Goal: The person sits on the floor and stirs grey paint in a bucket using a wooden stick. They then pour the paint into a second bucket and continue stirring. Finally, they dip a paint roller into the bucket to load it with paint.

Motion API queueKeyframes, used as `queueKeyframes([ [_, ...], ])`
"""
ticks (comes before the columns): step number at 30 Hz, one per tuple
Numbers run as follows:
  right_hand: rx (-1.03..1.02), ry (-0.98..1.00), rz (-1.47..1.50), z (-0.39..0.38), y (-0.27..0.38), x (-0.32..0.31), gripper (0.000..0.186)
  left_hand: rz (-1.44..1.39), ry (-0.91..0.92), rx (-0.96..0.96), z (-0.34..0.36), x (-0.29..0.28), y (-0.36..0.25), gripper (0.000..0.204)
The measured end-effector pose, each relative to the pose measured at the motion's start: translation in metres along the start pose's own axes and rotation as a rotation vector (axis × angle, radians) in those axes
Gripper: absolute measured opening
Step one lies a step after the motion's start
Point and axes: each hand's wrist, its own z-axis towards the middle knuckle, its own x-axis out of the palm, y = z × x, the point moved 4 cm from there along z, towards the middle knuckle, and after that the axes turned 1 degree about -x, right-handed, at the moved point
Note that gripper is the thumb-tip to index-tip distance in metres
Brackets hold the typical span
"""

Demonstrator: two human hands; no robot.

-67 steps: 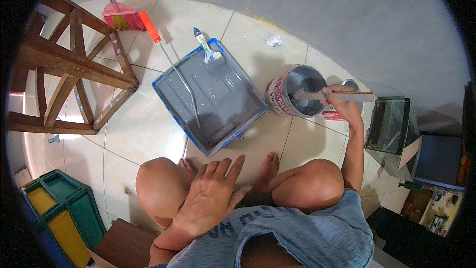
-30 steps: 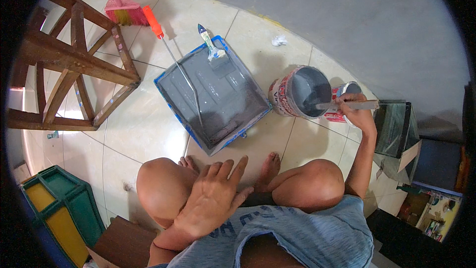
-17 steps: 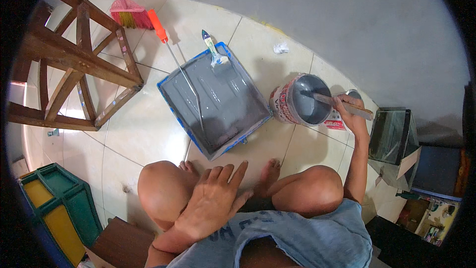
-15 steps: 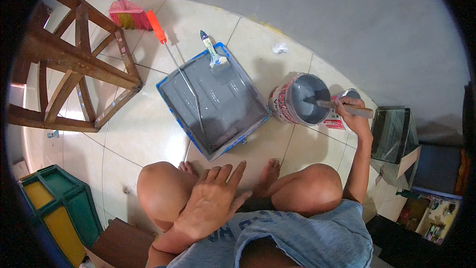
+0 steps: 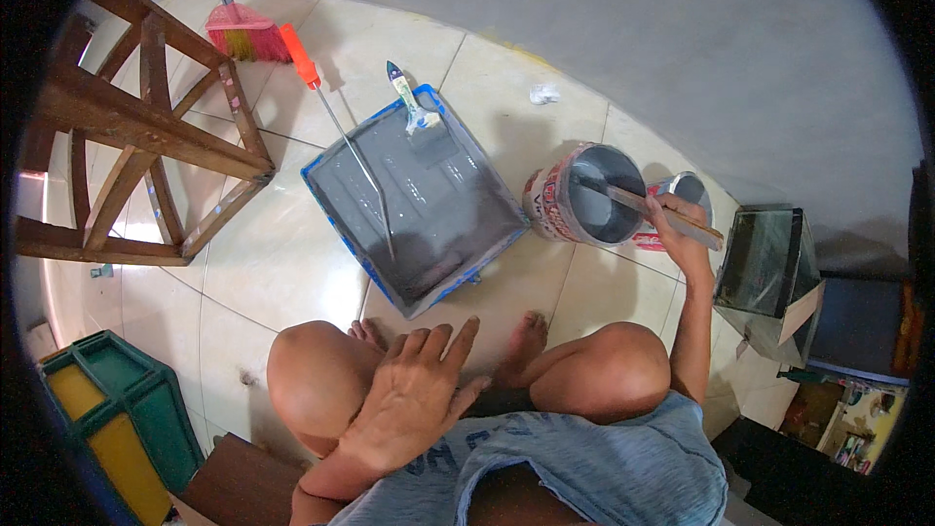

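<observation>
My right hand [image 5: 682, 226] is wrapped around a flat wooden stick [image 5: 628, 199]. The stick slants over the rim of a bucket [image 5: 548, 197], its far end down in grey paint [image 5: 591, 206]. My left hand [image 5: 414, 385] is open and holds nothing, fingers stretched out over my bent knee. A blue-edged paint tray [image 5: 429, 190], coated in wet grey paint, lies on the floor ahead of me. Across it rests a roller frame [image 5: 302, 58] with an orange handle; its lower end blends into the paint. A paintbrush [image 5: 416, 112] lies over the tray's far edge.
Behind the bucket stands a second, smaller container [image 5: 699, 192], close to the grey wall [image 5: 740, 58]. A wooden chair [image 5: 156, 146] and a broom [image 5: 243, 34] are at the left. A glass-sided box [image 5: 765, 258] sits right; a green-yellow crate [image 5: 122, 409] is lower left.
The stick has swung left and lies at a flatter slant across the bucket, its paint end nearer the left inner wall. My right hand has shifted slightly left. My left hand stays put.
</observation>
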Motion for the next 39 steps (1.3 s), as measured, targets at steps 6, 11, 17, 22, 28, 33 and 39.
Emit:
queueKeyframes([
  [6,-0.036,0.270,0.042,0.004,-0.011,-0.006,0.026,0.097,-0.110,0.097,0.001,-0.002,-0.002,0.058],
  [11,0.084,0.110,0.107,0.008,-0.025,0.003,0.026,-0.017,-0.012,0.032,0.005,0.000,0.000,0.060],
  [17,0.029,0.137,0.002,0.004,-0.015,-0.007,0.024,0.012,0.017,-0.006,0.003,0.000,0.004,0.061],
  [22,0.036,0.241,0.240,0.008,-0.020,-0.002,0.024,-0.010,0.022,-0.007,0.003,0.002,0.004,0.062],
  [28,-0.042,-0.021,0.052,0.013,-0.035,-0.003,0.027,0.015,0.014,0.018,0.003,0.002,0.003,0.062],
  [33,0.060,0.181,0.093,0.003,-0.019,-0.014,0.028,0.102,-0.111,0.083,0.002,-0.001,0.001,0.058],
  [39,0.061,0.008,0.266,0.006,-0.035,0.001,0.027,0.104,-0.087,0.095,0.003,-0.003,-0.002,0.057],
])
